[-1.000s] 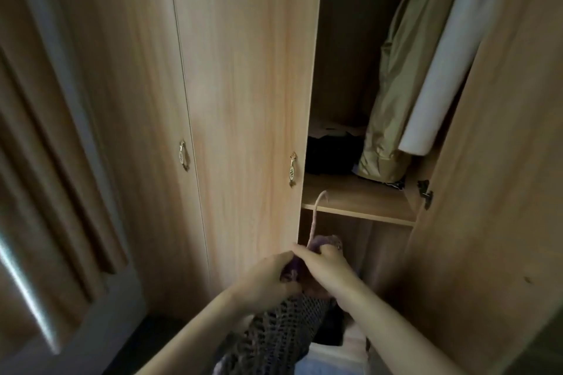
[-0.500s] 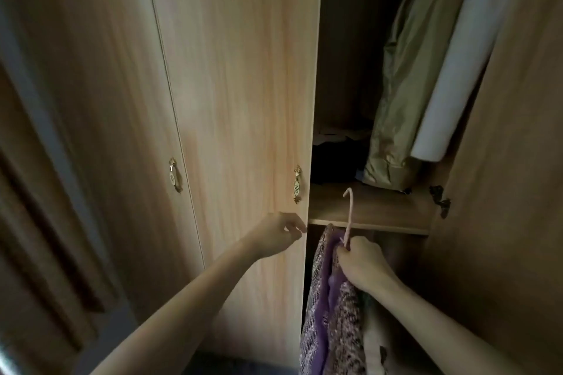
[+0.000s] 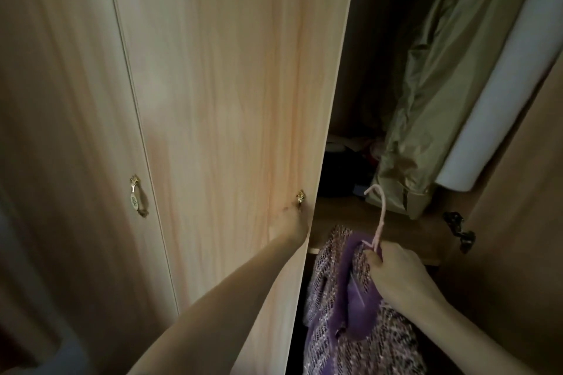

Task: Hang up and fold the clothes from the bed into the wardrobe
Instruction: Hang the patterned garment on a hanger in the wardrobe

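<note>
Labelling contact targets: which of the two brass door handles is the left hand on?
The right-hand handle, at the door edge beside the open compartment; the left hand covers its lower part. The other handle hangs untouched.

Hanger point(image 3: 379, 216) right of door point(image 3: 231, 100); shelf point(image 3: 350, 222) behind.

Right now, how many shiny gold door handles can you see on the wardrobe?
2. One handle sits on the left door, in full view. The other handle is on the middle door's right edge, with only its top showing above the left hand gripping it. Others may be out of view.
</note>
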`<state>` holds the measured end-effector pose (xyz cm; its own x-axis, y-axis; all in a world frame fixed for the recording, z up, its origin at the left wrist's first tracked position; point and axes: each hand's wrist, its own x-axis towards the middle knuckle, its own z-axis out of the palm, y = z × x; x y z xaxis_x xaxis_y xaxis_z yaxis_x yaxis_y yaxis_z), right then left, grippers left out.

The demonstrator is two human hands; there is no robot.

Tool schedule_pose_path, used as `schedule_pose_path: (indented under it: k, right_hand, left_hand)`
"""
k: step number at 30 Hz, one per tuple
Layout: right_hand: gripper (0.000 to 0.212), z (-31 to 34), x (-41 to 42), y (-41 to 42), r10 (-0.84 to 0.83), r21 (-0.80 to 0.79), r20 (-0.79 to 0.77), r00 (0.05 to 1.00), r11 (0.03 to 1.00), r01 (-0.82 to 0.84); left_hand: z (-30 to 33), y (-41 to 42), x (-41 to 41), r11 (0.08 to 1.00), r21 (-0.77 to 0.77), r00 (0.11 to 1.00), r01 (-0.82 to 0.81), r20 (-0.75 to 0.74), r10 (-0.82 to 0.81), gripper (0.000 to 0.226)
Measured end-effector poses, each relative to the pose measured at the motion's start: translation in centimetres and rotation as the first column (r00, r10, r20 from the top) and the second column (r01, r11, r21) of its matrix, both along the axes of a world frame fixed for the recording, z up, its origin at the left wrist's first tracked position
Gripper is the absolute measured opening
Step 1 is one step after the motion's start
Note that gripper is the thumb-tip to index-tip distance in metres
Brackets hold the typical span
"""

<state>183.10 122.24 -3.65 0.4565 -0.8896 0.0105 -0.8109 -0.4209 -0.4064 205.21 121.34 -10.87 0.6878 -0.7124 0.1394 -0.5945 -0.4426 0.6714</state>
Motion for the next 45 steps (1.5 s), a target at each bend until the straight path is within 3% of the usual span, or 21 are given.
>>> schedule_pose_path:
  k: [4,14,19,25,34,40,45]
  right_hand:
    - [0.019,0.0,0.8,0.2,0.018,0.015,0.025,1.0,1.0,-0.018]
    - [0.022,0.8,0.5,6.6,0.104,0.021,0.09,0.99,0.994,-0.107]
    - [0.024,0.4,-1.3,12.1,0.152,0.037,0.122,0.981,0.987,-0.158]
    - [0.026,-0.4,-2.5,19.6,0.207,0.08,0.179,0.962,0.971,-0.224]
    - [0.024,-0.3,-0.7,27.8,0.299,0.131,0.195,0.934,0.936,-0.327]
    - [0.018,0.1,3.1,32.1,0.399,0.081,0.18,0.899,0.905,-0.418]
    - [0.021,-0.3,7.2,34.9,0.424,0.085,0.137,0.895,0.895,-0.438]
  left_hand:
    - [-1.7,0.5,0.2,0.989,-0.147,0.998,0.024,-0.061,-0.033,0.039]
    - [-2.4,9.7,-4.0,0.979,-0.202,1.0,0.026,-0.007,-0.028,0.033]
    - [-2.3,16.5,-6.3,0.985,-0.173,0.997,-0.015,-0.083,0.0,0.025]
    - [-2.1,25.0,-7.4,0.979,-0.125,0.987,-0.162,-0.046,0.157,0.027]
    - [-1.8,38.8,-3.7,0.946,-0.12,0.952,-0.302,-0.085,0.294,0.023]
    - [-0.8,44.9,0.6,0.939,-0.013,0.937,-0.344,0.064,0.344,0.006]
    - [0.4,48.7,4.7,0.934,0.085,0.936,-0.348,0.084,0.341,0.014]
